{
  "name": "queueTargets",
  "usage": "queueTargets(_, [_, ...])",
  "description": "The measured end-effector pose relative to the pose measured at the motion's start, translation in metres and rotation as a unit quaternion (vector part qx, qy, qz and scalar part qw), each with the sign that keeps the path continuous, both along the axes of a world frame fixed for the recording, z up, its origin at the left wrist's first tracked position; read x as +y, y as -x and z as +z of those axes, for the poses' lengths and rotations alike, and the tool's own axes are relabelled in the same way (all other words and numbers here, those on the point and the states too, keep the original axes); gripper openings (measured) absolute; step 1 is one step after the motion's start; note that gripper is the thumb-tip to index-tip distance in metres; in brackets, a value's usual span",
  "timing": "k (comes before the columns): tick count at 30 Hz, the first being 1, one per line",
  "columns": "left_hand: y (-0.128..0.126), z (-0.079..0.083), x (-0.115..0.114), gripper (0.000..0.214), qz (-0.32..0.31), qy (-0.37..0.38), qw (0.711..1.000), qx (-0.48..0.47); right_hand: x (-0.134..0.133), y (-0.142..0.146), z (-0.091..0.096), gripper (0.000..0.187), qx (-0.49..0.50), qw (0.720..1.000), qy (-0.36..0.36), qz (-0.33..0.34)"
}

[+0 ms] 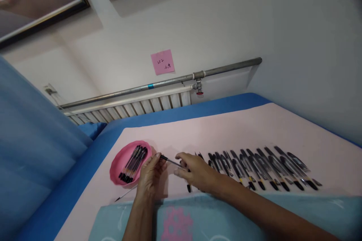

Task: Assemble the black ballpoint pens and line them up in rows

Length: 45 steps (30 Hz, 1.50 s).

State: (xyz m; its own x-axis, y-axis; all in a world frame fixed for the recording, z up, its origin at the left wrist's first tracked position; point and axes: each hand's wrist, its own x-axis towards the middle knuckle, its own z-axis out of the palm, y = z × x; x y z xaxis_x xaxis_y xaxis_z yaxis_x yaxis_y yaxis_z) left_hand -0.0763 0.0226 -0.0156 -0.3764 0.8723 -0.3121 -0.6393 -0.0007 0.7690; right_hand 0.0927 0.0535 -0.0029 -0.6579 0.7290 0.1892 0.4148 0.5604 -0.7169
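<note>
A slim pen part [173, 162] with a black end and a pale grey shaft spans the gap between my two hands. My left hand [151, 171] pinches it near the black end. The far end of the shaft runs in between the curved thumb and fingers of my right hand [198, 169], where the contact is partly hidden. To the left of my left hand is a pink scalloped bowl [114, 175] with several black pens [133, 163] lying side by side in it. A thin white stick with a dark tip [124, 194] lies below the bowl, partly behind my left wrist.
Several black pen parts and caps [263, 165] lie in a slanting row right of my right hand. They rest on a pink sheet [226, 130] over a blue surface [226, 101]. A light blue patterned cloth [135, 222] covers the near edge. Behind stand a radiator [135, 109] and pipe [232, 68].
</note>
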Motion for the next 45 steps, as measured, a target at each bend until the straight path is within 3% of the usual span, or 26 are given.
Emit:
queueTargets(2, [0.001, 0.0, 0.0, 0.015, 0.017, -0.002, 1.0, 0.002, 0.0, 0.0, 0.001, 0.022, -0.005, 0.999, -0.041, -0.011])
queueTargets(5, [0.003, 0.001, 0.0, 0.013, 0.026, -0.008, 1.0, 0.0, -0.001, -0.001, 0.004, 0.009, -0.029, 0.997, -0.072, -0.013])
queueTargets(10, [0.004, 0.003, -0.001, 0.008, 0.035, -0.002, 0.999, 0.007, -0.001, -0.003, 0.006, 0.021, -0.05, 0.994, -0.098, -0.01])
queueTargets(14, [0.004, 0.003, -0.001, 0.007, 0.04, -0.002, 0.999, 0.021, 0.0, -0.003, 0.004, 0.013, -0.076, 0.989, -0.127, -0.006])
queueTargets(17, [0.005, 0.002, 0.0, 0.006, 0.042, 0.0, 0.999, 0.027, 0.002, -0.003, 0.002, 0.019, -0.048, 0.992, -0.114, -0.015])
queueTargets(21, [0.006, 0.001, 0.001, 0.007, 0.047, 0.004, 0.999, 0.015, 0.003, -0.003, 0.0, 0.02, -0.049, 0.985, -0.162, -0.019])
queueTargets(26, [0.007, 0.0, 0.002, 0.007, 0.052, 0.001, 0.999, 0.009, 0.004, -0.004, 0.001, 0.017, -0.019, 0.993, -0.118, -0.018])
queueTargets(29, [0.007, 0.0, 0.003, 0.006, 0.059, 0.008, 0.998, 0.01, 0.004, -0.004, 0.0, 0.021, -0.022, 0.989, -0.147, -0.002])
queueTargets(32, [0.007, 0.002, 0.002, 0.006, 0.057, 0.008, 0.998, 0.012, 0.006, -0.004, -0.002, 0.012, -0.038, 0.989, -0.145, 0.016])
queueTargets(35, [0.006, 0.002, 0.002, 0.008, 0.06, 0.006, 0.998, 0.012, 0.007, -0.005, -0.003, 0.017, -0.02, 0.993, -0.112, 0.004])
queueTargets(39, [0.006, -0.002, 0.002, 0.011, 0.06, -0.008, 0.998, 0.016, 0.009, -0.006, -0.002, 0.018, -0.058, 0.987, -0.149, 0.003])
queueTargets(45, [0.003, -0.001, 0.007, 0.006, 0.063, -0.007, 0.998, 0.02, 0.013, -0.01, 0.003, 0.021, -0.04, 0.99, -0.132, -0.021])
